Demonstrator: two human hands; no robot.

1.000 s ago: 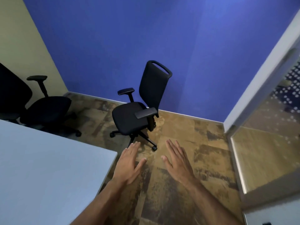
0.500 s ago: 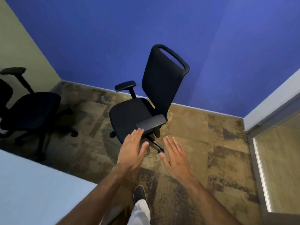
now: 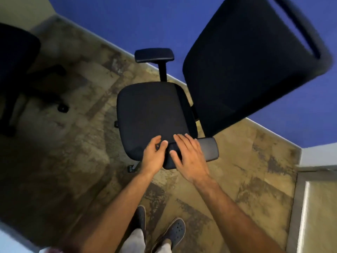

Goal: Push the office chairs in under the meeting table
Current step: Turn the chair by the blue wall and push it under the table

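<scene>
A black office chair (image 3: 151,114) stands right in front of me, its tall backrest (image 3: 246,66) tilted toward the blue wall and its seat facing left. My right hand (image 3: 189,157) lies flat on the near armrest (image 3: 209,148), fingers spread. My left hand (image 3: 154,154) hovers at the armrest's front end over the seat edge, fingers curled and holding nothing. A sliver of the pale meeting table (image 3: 7,243) shows at the bottom left corner.
A second black chair (image 3: 16,52) stands at the far left, its wheeled base (image 3: 63,107) on the patterned carpet. A glass door with a grey frame (image 3: 299,207) lies to the right. My shoes (image 3: 175,232) are on the floor below my arms.
I have stepped up close to the chair, and both hands have come forward from mid-air onto its near armrest. The table has almost left the view.
</scene>
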